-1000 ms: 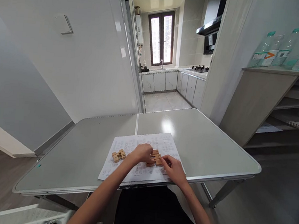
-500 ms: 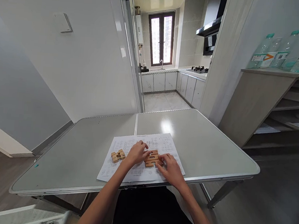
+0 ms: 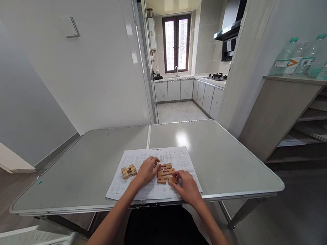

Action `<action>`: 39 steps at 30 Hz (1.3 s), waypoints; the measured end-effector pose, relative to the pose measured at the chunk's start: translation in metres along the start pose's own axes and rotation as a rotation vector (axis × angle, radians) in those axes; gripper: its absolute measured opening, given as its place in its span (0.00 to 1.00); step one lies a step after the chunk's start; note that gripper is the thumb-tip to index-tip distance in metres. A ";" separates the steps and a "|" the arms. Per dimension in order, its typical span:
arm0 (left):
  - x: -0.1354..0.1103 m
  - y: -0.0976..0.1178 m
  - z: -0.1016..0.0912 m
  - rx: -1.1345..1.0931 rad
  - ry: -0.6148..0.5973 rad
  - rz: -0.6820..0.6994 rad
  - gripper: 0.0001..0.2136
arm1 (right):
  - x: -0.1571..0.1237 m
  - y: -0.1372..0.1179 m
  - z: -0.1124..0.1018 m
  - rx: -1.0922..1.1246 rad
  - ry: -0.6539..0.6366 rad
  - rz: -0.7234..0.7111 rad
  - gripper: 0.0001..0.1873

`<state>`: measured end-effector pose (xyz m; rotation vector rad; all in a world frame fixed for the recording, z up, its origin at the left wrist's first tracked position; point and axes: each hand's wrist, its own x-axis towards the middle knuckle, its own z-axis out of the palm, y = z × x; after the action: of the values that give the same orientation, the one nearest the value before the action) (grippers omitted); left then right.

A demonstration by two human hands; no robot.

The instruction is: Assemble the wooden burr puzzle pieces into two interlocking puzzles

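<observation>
Table's far edge (image 3: 180, 123) distant; right hand (image 3: 187, 184) apparently touching wooden piece (image 3: 162, 180).

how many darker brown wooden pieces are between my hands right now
3, lying on the paper: a far piece, a middle piece and a near piece. Others could be hidden.

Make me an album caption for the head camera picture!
Left hand and right hand at notched wooden blocks on a printed sheet atop a table.

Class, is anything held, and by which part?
Cannot be told: the right hand is at the right end of the nearest brown block, the left hand by the left end of the farthest block.
</observation>
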<state>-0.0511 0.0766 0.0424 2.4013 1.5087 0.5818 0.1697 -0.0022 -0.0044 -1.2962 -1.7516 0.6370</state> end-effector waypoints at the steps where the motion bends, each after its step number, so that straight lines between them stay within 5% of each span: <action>1: -0.001 0.000 0.000 -0.007 0.010 0.006 0.09 | 0.000 0.000 -0.001 0.007 -0.011 0.000 0.11; 15: -0.017 0.013 -0.008 -0.094 -0.032 0.208 0.08 | -0.003 -0.016 -0.016 0.195 -0.171 -0.055 0.05; 31: -0.014 0.045 -0.007 -0.085 -0.064 0.304 0.06 | 0.001 -0.003 -0.011 0.372 0.080 0.095 0.20; 39: -0.022 0.044 0.006 -0.150 0.132 0.062 0.05 | 0.001 -0.006 -0.012 0.370 0.078 0.124 0.23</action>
<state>-0.0212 0.0374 0.0503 2.3420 1.3896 0.8507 0.1766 -0.0038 0.0067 -1.1574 -1.4158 0.9198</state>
